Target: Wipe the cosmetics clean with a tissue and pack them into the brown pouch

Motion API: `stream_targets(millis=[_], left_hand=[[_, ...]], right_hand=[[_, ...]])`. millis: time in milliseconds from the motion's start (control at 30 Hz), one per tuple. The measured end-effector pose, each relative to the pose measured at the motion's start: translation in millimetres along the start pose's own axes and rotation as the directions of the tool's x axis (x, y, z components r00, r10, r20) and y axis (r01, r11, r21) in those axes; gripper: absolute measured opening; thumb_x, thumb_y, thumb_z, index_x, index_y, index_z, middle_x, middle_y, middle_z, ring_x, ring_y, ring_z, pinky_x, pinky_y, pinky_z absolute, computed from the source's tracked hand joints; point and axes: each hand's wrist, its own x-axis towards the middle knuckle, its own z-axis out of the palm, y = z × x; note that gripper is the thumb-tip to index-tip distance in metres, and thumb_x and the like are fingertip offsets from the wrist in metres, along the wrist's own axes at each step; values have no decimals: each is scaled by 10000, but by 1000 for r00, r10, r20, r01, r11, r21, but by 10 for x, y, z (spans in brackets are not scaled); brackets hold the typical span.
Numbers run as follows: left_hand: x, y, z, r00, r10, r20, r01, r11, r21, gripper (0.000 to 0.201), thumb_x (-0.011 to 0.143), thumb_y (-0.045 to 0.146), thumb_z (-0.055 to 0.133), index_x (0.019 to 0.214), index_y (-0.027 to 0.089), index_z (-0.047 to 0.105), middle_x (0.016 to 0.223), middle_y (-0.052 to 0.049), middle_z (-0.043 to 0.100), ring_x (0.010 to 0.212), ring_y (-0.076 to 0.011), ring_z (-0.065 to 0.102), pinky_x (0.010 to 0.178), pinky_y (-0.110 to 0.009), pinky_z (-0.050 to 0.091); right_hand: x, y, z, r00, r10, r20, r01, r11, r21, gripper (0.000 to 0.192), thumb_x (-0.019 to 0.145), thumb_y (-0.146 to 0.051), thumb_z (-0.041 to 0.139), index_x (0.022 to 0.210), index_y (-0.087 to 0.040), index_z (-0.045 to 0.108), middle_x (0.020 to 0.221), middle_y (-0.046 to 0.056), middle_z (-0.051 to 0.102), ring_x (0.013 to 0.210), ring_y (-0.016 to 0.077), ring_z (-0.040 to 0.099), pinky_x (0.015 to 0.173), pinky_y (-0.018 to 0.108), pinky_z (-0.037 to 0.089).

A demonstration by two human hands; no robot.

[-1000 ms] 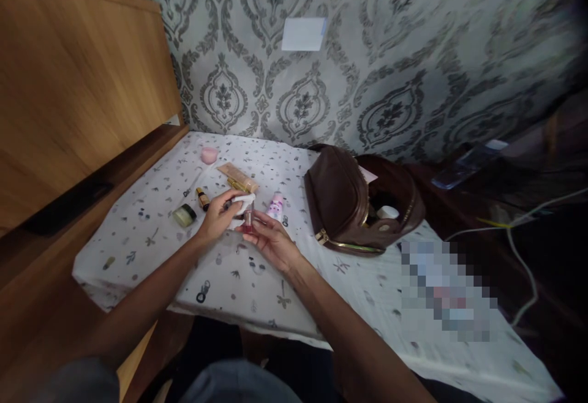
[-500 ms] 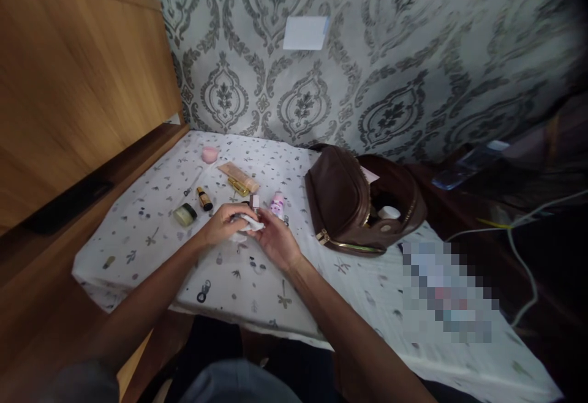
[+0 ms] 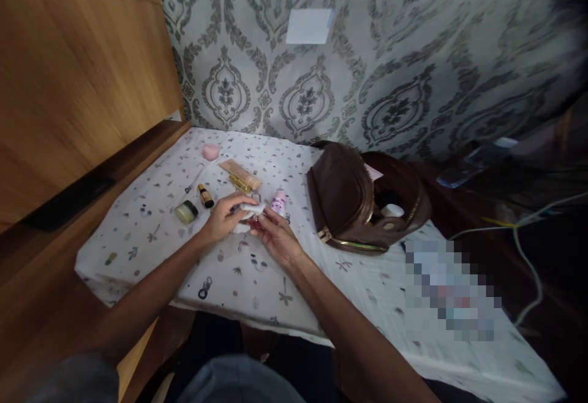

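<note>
White wipe (image 3: 248, 212) — left hand (image 3: 225, 219) fingers curled around it; right hand (image 3: 275, 237) pinches a small bottle (image 3: 254, 224).

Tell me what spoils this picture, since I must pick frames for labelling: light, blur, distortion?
Head view: dim light, dark corners at right; wallpaper smeared toward the edges; a pixelated patch on the cloth; the small bottle between left hand and right hand is too blurred to read.

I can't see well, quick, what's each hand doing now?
Left hand: closed on a white wipe.
Right hand: holding a small bottle.
</note>
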Motion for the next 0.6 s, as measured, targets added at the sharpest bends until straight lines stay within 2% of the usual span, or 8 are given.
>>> stream_targets(millis=[133,233,300,367,467,533,600], left_hand=[[-18,59,10,993,1,121,2,1000,-28,170,804,197,598,883,166,746,904,-52,739,853,-184,666,812,-282,481],[-29,72,1,990,-31,136,42,996,-73,165,790,194,592,833,164,747,861,-48,737,821,-182,664,780,-275,481],[-27,58,-10,994,-76,79,84,990,-112,171,792,202,576,828,168,740,823,-37,725,776,-172,651,730,-263,477],[-15,34,-20,989,-138,-55,128,980,-153,175,802,225,568,854,176,728,803,-26,714,727,-162,632,684,-257,474],[12,-2,-21,954,-183,-238,146,975,-165,192,817,270,580,928,188,713,868,-29,725,764,-171,638,706,-265,489],[21,-10,-8,961,-156,-229,126,982,-141,214,825,285,586,974,192,708,952,-39,734,863,-187,654,788,-279,498],[19,-1,11,985,-111,-130,97,990,-105,227,832,266,576,997,191,713,1011,-49,733,946,-199,656,871,-297,487]], right_hand=[[37,-1,-47,995,-25,-94,29,998,48,314,683,-229,855,969,-202,728,907,3,733,745,113,660,664,227,575],[28,-18,-26,997,-12,-77,15,999,43,280,690,-273,856,932,-193,741,882,7,737,736,109,657,644,211,563],[8,-26,-3,999,5,-36,-4,1000,20,299,674,-292,870,923,-190,738,845,5,733,739,108,666,634,194,553],[-15,-31,15,999,37,4,-37,999,-11,319,673,-290,874,937,-183,729,850,14,735,767,114,681,632,182,547],[-35,-42,32,996,78,37,-77,997,-23,328,687,-262,866,965,-166,719,873,22,734,777,115,694,628,175,553],[-37,-57,38,995,82,51,-82,997,4,322,690,-252,864,963,-158,722,876,18,732,774,118,701,645,184,570],[-30,-72,34,997,68,42,-70,996,48,284,691,-248,863,924,-160,728,867,17,739,791,128,711,678,196,587]])
